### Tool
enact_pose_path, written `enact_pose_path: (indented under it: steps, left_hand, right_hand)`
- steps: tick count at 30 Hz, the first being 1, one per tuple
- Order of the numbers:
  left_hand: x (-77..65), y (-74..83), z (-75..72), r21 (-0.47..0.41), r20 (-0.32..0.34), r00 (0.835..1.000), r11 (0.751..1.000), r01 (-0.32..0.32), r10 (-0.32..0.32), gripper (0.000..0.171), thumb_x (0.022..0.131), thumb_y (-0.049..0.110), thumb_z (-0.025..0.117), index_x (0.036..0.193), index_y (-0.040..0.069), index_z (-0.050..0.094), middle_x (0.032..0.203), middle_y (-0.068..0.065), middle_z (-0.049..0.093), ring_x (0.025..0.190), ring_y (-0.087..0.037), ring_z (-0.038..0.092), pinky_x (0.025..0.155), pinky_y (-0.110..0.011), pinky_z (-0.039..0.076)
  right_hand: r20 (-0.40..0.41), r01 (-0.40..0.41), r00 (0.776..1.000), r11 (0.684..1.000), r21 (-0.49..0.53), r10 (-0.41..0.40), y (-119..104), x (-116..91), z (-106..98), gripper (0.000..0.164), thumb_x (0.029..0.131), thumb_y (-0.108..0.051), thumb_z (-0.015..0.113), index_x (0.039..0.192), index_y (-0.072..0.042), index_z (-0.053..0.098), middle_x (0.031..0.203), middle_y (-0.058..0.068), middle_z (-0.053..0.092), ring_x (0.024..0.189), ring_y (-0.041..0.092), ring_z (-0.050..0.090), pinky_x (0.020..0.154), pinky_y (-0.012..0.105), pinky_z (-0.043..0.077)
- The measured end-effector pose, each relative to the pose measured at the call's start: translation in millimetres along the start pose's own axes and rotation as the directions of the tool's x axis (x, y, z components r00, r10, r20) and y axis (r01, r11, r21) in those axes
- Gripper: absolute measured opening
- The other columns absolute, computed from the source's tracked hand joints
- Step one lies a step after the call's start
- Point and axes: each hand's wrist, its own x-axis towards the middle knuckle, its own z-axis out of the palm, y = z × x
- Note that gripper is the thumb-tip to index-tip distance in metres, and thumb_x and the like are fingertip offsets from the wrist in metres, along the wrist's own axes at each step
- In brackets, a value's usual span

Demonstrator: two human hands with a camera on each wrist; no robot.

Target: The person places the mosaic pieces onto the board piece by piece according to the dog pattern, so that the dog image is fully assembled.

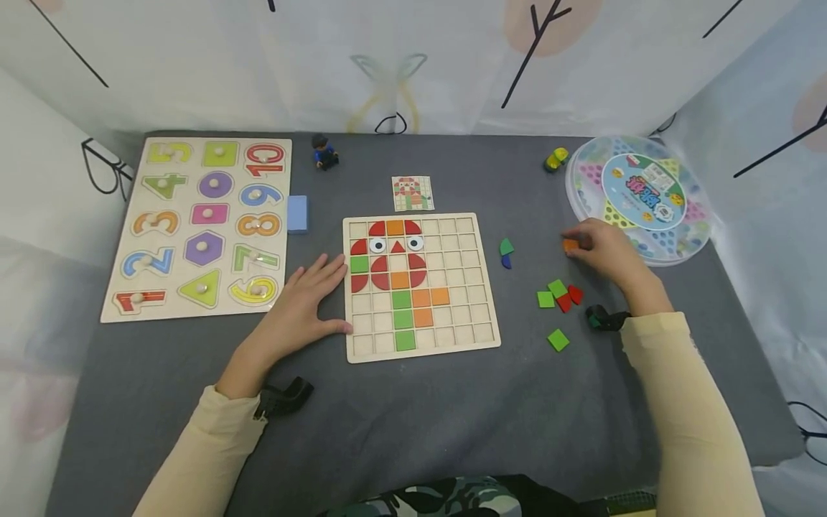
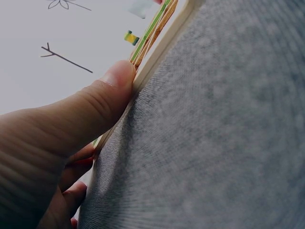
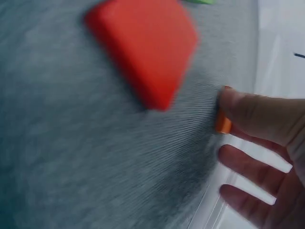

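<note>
A wooden grid board lies mid-table, partly filled with red, orange and green tiles and two eye tiles that form a figure. My left hand rests at its left edge, thumb and fingertips touching the rim with fingers extended. In the left wrist view, the thumb presses against the board's side. Right of the board, my right hand pinches an orange tile between thumb and fingers. The right wrist view shows this orange tile edge-on, with a blurred red tile nearer the camera.
Loose green tiles and red tiles lie near my right hand; a green quarter piece is closer to the board. A pattern card sits behind it. A number puzzle is at left, a round game box at right.
</note>
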Motion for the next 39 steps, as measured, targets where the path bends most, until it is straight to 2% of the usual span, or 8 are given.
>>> enact_pose_path:
  steps: [8,12,14,18,21,26,32,39]
  left_hand:
    - [1.1,-0.5,0.5,0.002,0.005,1.000,1.000,-0.001,0.001,0.101,0.062,0.047,0.075,0.142,0.013,0.022,0.148,-0.003,0.018,0.137,-0.025,0.007,0.106,-0.052,0.006]
    - [0.4,-0.7,0.6,0.002,0.013,1.000,1.000,0.001,-0.001,0.101,0.063,0.047,0.075,0.142,0.014,0.022,0.148,-0.003,0.018,0.137,-0.024,0.006,0.106,-0.052,0.006]
    - [0.1,-0.6,0.4,0.000,0.012,1.000,1.000,0.003,-0.003,0.101,0.062,0.047,0.075,0.142,0.014,0.022,0.148,-0.003,0.018,0.137,-0.025,0.007,0.106,-0.053,0.006]
    - [0.2,-0.4,0.1,-0.007,0.010,1.000,1.000,0.006,-0.006,0.101,0.062,0.046,0.075,0.142,0.013,0.023,0.148,-0.004,0.019,0.137,-0.025,0.007,0.106,-0.053,0.005]
    - [0.7,-0.2,0.2,-0.006,0.010,1.000,1.000,0.007,-0.007,0.100,0.063,0.046,0.075,0.142,0.013,0.023,0.148,-0.004,0.019,0.137,-0.025,0.007,0.106,-0.053,0.005]
    - [1.6,0.3,0.0,-0.003,0.007,1.000,1.000,0.008,-0.008,0.100,0.062,0.046,0.075,0.142,0.013,0.024,0.148,-0.004,0.019,0.137,-0.025,0.007,0.106,-0.052,0.005]
    - [2.1,-0.1,0.3,-0.005,0.012,1.000,1.000,0.002,-0.002,0.100,0.063,0.047,0.074,0.142,0.013,0.023,0.148,-0.004,0.019,0.137,-0.025,0.007,0.106,-0.053,0.005]
    - [2.2,-0.5,0.7,-0.009,0.012,1.000,1.000,0.006,-0.006,0.100,0.063,0.047,0.074,0.142,0.013,0.023,0.148,-0.003,0.018,0.137,-0.025,0.007,0.106,-0.053,0.005]
  right_hand:
    - [-0.032,0.017,0.999,0.997,-0.075,-0.020,-15,-4,3,0.026,0.080,-0.010,0.063,0.104,0.000,0.062,0.096,0.016,0.059,0.083,0.028,0.052,0.071,0.044,0.042]
    - [-0.117,0.120,0.985,0.990,-0.069,-0.127,-39,-8,12,0.025,0.077,-0.010,0.066,0.100,-0.001,0.064,0.093,0.013,0.059,0.084,0.027,0.053,0.072,0.042,0.043]
    - [-0.159,0.211,0.962,0.974,-0.080,-0.222,-59,-11,18,0.024,0.076,-0.011,0.067,0.099,-0.002,0.064,0.091,0.010,0.060,0.084,0.025,0.054,0.072,0.041,0.044]
    - [-0.189,0.404,0.891,0.910,-0.091,-0.414,-103,-16,35,0.026,0.075,-0.013,0.070,0.098,-0.004,0.065,0.092,0.007,0.061,0.086,0.022,0.055,0.073,0.039,0.045]
    - [-0.148,0.506,0.844,0.857,-0.103,-0.516,-132,-20,51,0.025,0.074,-0.015,0.071,0.097,-0.006,0.067,0.092,0.004,0.062,0.085,0.019,0.056,0.073,0.036,0.046]
    - [-0.040,0.579,0.807,0.803,-0.143,-0.589,-161,-27,75,0.021,0.075,-0.020,0.069,0.095,-0.011,0.069,0.089,-0.001,0.061,0.083,0.015,0.054,0.073,0.032,0.044]
    - [0.001,0.594,0.799,0.788,-0.161,-0.602,-170,-31,88,0.023,0.075,-0.018,0.070,0.098,-0.011,0.069,0.091,0.000,0.060,0.086,0.014,0.053,0.073,0.031,0.043]
    - [-0.003,0.566,0.817,0.803,-0.187,-0.577,-175,-34,94,0.024,0.079,-0.020,0.067,0.101,-0.012,0.069,0.091,-0.001,0.058,0.085,0.013,0.052,0.075,0.030,0.043]
